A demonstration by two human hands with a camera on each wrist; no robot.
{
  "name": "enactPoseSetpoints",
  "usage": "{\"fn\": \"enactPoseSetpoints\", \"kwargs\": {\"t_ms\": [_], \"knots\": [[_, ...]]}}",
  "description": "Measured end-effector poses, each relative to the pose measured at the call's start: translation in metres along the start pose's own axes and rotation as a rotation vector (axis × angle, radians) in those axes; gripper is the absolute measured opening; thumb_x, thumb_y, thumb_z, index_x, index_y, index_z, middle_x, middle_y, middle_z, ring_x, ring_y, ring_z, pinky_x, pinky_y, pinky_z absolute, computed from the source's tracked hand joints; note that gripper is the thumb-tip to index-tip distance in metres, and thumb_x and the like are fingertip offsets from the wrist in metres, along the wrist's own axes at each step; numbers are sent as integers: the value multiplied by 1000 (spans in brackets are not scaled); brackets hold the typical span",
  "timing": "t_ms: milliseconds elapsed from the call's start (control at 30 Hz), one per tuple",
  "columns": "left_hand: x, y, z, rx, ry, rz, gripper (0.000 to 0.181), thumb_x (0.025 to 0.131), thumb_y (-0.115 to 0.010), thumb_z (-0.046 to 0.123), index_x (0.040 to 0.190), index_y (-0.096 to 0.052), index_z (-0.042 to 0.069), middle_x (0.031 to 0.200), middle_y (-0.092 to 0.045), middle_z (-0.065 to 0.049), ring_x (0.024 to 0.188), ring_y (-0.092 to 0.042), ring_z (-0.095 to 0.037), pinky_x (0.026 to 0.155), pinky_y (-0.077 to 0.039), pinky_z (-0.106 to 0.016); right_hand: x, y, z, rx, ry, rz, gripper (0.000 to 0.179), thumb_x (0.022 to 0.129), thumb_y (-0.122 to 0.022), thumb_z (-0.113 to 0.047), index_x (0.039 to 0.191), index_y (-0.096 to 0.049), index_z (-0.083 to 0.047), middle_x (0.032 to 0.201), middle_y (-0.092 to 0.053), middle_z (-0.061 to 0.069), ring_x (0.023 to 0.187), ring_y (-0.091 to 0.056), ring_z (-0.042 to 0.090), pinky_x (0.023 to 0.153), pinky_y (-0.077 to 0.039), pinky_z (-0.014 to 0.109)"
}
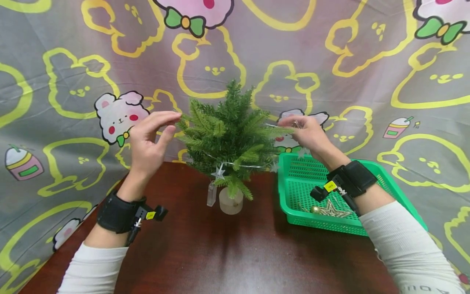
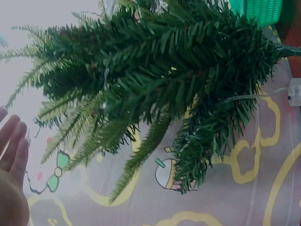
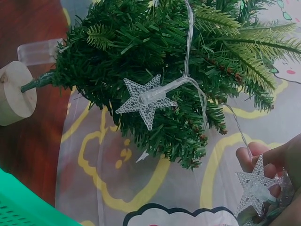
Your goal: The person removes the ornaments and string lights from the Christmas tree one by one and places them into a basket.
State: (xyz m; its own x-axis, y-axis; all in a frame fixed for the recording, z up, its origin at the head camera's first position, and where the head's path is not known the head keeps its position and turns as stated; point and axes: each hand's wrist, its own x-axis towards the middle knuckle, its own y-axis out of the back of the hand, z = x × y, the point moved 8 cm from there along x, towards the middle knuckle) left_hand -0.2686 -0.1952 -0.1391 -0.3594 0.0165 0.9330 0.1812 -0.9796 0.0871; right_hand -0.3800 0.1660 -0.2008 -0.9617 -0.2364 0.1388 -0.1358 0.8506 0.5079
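Observation:
A small artificial Christmas tree (image 1: 227, 134) stands upright on a round wooden base (image 1: 231, 202). A clear string of star lights wraps its lower branches, with one star (image 3: 146, 101) hanging against the greenery in the right wrist view. At the tree's right side, my right hand (image 1: 308, 132) holds the rest of the star string lights (image 3: 256, 186) bunched in curled fingers, and a wire runs from there to the branches. My left hand (image 1: 148, 141) is raised at the left branches, fingers extended and thumb apart, holding nothing. A clear battery box (image 1: 211, 194) hangs beside the base.
A green plastic basket (image 1: 284, 200) sits on the right of the dark wooden table (image 1: 205, 253), under my right forearm. Inside lie a glittery gold star (image 1: 334, 210) and a gold ball (image 1: 315, 209). A patterned cloth (image 1: 220, 53) hangs close behind the tree.

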Motion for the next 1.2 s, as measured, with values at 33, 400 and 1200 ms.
{"fn": "enactPoseSetpoints", "kwargs": {"t_ms": [33, 400, 1200], "knots": [[-1, -1, 0, 5, -16, -17, 40, 94, -69, 28, 106, -72, -10, 105, -74, -5, 98, -69, -12, 90, -55, -24, 0, 0, 0, -1, -4, 1, 44, 98, -38, 4, 133, -61, -10, 153, -42, 0, 140, -38, 19, 65, -33, 33], [-9, -15, 10, 129, -97, -105, 39, 80, -83, 30, 102, -76, -1, 98, -74, -19, 96, -69, -5, 84, -54, -20, 5, -3, -2, -22, -31, -17, 33, 106, -44, -16, 134, -60, -13, 153, -40, 0, 88, -45, 21, 59, -31, 27], [-17, -13, -11, 66, 16, -149, 16, 76, -75, -16, 91, -75, -10, 91, -73, -23, 88, -72, -7, 80, -59, -22, 8, -14, -6, 62, 50, -90, 32, 105, -46, -37, 99, -50, -6, 117, -45, 3, 88, -41, 15, 73, -39, 34]]}}
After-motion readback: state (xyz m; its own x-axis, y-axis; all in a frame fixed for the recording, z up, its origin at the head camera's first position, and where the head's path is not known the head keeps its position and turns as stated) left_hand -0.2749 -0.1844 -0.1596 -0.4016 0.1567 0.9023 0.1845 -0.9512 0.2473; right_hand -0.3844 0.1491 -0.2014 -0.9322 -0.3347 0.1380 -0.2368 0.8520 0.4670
